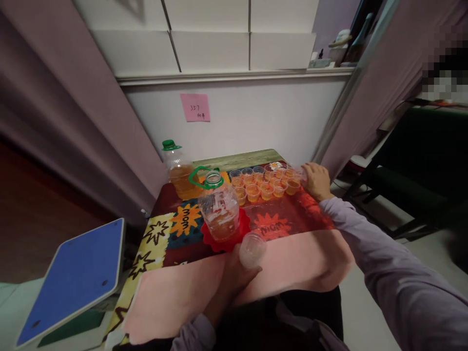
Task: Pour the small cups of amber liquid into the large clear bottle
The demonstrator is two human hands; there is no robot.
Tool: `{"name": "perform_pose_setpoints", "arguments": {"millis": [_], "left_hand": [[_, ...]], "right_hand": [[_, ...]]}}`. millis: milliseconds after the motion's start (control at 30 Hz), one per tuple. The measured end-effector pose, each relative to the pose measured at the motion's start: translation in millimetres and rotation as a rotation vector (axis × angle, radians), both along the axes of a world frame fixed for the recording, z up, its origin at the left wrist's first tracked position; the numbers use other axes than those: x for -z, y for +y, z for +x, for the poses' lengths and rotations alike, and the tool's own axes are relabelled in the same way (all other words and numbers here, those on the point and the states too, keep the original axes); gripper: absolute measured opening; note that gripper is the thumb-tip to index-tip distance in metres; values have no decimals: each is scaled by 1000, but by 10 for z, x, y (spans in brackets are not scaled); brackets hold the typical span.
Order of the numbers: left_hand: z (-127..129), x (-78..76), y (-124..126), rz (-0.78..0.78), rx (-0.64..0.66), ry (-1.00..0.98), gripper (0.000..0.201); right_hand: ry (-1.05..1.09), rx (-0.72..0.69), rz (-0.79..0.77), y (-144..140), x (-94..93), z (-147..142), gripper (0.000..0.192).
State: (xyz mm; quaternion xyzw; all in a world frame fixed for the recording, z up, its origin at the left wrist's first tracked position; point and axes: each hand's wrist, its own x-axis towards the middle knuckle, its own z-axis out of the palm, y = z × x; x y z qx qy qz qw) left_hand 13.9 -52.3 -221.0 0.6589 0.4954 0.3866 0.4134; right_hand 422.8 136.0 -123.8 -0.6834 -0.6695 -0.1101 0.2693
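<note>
Left hand (pixel 236 273) wraps its grip around a clear cup (pixel 253 249) just before the open jug (pixel 219 207), right hand (pixel 317 181) pinches a second cup (pixel 298 173) well right of the jug, beside filled cups (pixel 266 190), and a capped bottle (pixel 182 179) stands behind its left.

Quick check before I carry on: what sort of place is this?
Likely a lived-in room, perhaps at home, though one view can't settle it: mauve curtains, a bright patterned tablecloth and a handwritten pink note suggest so.
</note>
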Motion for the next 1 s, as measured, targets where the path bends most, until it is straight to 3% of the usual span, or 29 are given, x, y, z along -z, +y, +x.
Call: {"name": "perform_pose_setpoints", "arguments": {"millis": [100,167,233,333,433,633,767,833,900,1000], "left_hand": [[27,-18,-8,-5,7,-16,51],[44,-26,-13,-14,-5,-19,50],[54,-34,-22,-26,-21,-11,50],[53,-53,-44,-27,-18,-10,52],[47,-64,-61,0,-7,-27,52],[45,-32,-40,61,13,-33,48],[26,-19,-22,69,14,-7,49],[18,-12,-19,52,9,-4,50],[13,-2,-19,36,9,-2,48],[7,20,-14,22,14,3,44]], "right_hand": [[501,-20,80,-423,-107,-444,70],[853,-218,78,-833,-164,-853,81],[1088,-404,4,-1265,-199,-1276,75],[1137,-547,-81,-1757,-180,-1766,70],[1003,-593,-76,-1966,-62,-1985,75],[612,-715,-97,-2112,221,-1983,78],[686,-723,-127,-2038,290,-1864,73],[852,-571,-42,-1808,311,-1699,68],[951,-329,81,-1455,351,-1447,67],[708,-73,139,-858,462,-1012,70]]}}
